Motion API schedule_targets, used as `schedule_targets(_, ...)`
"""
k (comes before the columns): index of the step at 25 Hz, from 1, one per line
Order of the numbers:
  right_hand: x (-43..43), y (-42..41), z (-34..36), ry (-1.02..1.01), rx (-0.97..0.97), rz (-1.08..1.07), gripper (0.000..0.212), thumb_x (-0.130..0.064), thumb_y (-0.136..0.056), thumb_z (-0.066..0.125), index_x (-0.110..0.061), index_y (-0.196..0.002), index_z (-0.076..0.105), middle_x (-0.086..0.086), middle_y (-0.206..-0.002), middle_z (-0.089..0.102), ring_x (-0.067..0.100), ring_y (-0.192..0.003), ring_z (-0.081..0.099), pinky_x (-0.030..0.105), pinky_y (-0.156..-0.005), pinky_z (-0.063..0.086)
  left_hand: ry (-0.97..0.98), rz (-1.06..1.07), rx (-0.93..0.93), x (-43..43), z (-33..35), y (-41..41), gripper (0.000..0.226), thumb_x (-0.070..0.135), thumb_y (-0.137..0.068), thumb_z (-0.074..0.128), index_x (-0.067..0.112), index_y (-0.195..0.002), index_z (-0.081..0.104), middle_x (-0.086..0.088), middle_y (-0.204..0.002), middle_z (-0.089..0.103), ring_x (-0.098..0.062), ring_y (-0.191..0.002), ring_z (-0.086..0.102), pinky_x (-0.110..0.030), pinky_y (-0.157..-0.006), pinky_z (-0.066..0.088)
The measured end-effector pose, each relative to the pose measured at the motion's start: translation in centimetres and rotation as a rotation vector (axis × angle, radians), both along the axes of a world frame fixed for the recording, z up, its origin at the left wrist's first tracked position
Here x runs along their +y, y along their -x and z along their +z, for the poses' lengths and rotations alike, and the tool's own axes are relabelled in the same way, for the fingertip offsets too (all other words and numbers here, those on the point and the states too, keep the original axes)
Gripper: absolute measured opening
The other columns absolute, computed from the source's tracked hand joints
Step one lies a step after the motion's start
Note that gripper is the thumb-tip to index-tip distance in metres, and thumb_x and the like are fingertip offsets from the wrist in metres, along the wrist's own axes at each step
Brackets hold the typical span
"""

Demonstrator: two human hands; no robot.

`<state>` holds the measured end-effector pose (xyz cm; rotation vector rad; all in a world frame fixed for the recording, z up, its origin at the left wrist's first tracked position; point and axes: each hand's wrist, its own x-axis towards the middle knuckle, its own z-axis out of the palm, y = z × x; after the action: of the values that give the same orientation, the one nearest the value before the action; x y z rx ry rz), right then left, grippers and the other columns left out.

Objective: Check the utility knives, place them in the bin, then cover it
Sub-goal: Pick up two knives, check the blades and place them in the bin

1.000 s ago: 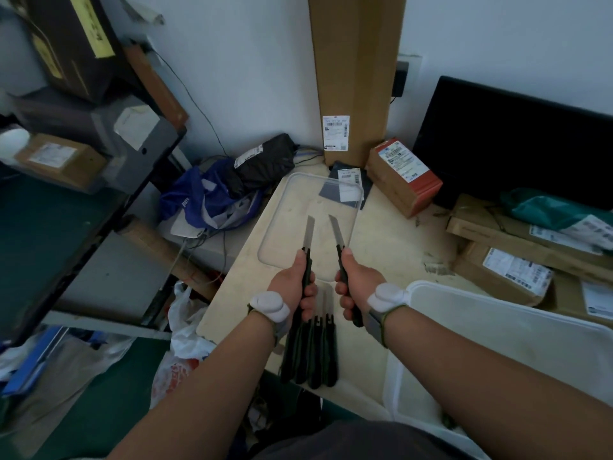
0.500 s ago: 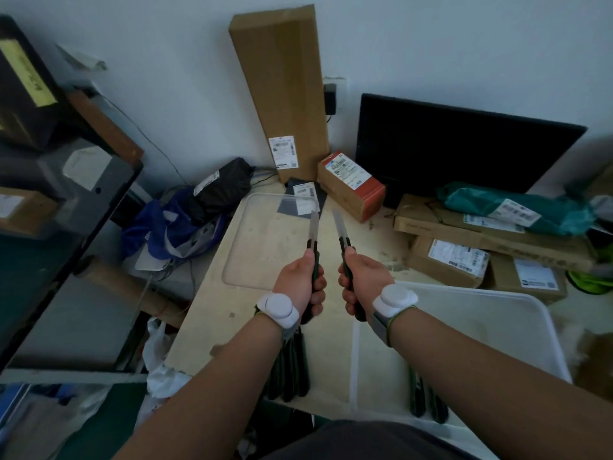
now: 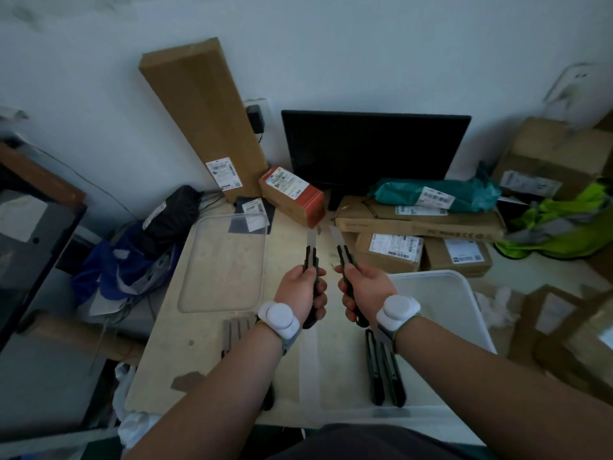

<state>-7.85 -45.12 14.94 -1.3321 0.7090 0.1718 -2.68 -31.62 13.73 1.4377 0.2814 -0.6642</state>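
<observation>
Left hand and right hand each grip a utility knife, blades out toward 12 o'clock above the worktop, bin at 4 o'clock holding two knives; risk: exposed blades could cut fingers if binned unretracted.

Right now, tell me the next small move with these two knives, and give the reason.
Probably slide both blades back in. The left hand and right hand each hold a utility knife with its blade extended, and the knives already in the bin seem closed.
</observation>
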Motion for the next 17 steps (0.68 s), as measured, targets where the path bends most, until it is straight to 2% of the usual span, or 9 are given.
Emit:
schedule_targets(4, -2.2, 1.4, -0.6, -0.018, -0.023, -0.001, 0.023, -0.023, -0.101, 0.044, -0.013, -0.105, 0.065, 0.008, -0.069, 0.055, 0.020, -0.042, 0.042, 0.025, -0.041, 0.037, 0.048, -0.016, -0.007, -2.3, -0.4, 1.2, 0.020, 0.009, -0.106, 0.037, 0.000, -0.118, 0.051, -0.009, -0.069, 0.049, -0.020, -0.047, 0.039, -0.027, -0.046, 0.033)
schedule_targets(6, -3.5, 2.0, -1.3, -0.042, -0.038, -0.024, 0.025, -0.019, -0.100, 0.044, -0.003, -0.104, 0.062, 0.016, -0.072, 0.053, 0.023, -0.047, 0.042, 0.030, -0.045, 0.038, 0.059, -0.022, -0.019, -3.4, -0.5, 1.7, 0.023, 0.005, -0.105, 0.037, -0.002, -0.122, 0.050, -0.011, -0.071, 0.048, -0.022, -0.049, 0.040, -0.029, -0.046, 0.035)
schedule_targets(8, -4.6, 2.7, -1.9, -0.053, -0.035, -0.038, 0.027, -0.017, -0.099, 0.045, 0.006, -0.095, 0.058, 0.021, -0.074, 0.050, 0.025, -0.049, 0.040, 0.033, -0.047, 0.038, 0.071, -0.016, -0.028, -4.2, -0.7, 2.1, 0.025, 0.001, -0.103, 0.038, -0.003, -0.125, 0.050, -0.012, -0.073, 0.050, -0.023, -0.050, 0.042, -0.031, -0.047, 0.037)
schedule_targets(10, -5.4, 3.3, -2.2, -0.081, -0.067, -0.044, 0.022, -0.012, -0.099, 0.044, 0.001, -0.086, 0.056, 0.021, -0.075, 0.051, 0.024, -0.049, 0.041, 0.033, -0.047, 0.038, 0.091, -0.007, -0.027, -4.9, -0.8, 2.6, 0.027, -0.003, -0.101, 0.040, -0.004, -0.126, 0.051, -0.013, -0.073, 0.052, -0.024, -0.052, 0.045, -0.032, -0.049, 0.039)
schedule_targets(13, -6.2, 4.1, -2.8, -0.109, -0.090, -0.054, 0.017, -0.004, -0.095, 0.045, -0.003, -0.083, 0.057, 0.020, -0.075, 0.055, 0.025, -0.053, 0.045, 0.035, -0.050, 0.041, 0.102, -0.022, -0.028, -5.5, -1.0, 3.4, 0.035, -0.014, -0.095, 0.042, -0.006, -0.127, 0.052, -0.015, -0.077, 0.057, -0.025, -0.056, 0.051, -0.033, -0.051, 0.043)
schedule_targets(17, -7.6, 5.1, -3.4, -0.083, -0.065, -0.019, 0.015, 0.001, -0.090, 0.046, -0.001, -0.088, 0.061, 0.021, -0.071, 0.056, 0.031, -0.058, 0.051, 0.042, -0.057, 0.046, 0.036, -0.066, -0.064, -6.2, -1.6, 4.1, 0.051, -0.025, -0.084, 0.045, 0.002, -0.126, 0.058, -0.021, -0.099, 0.063, -0.029, -0.069, 0.053, -0.035, -0.054, 0.046)
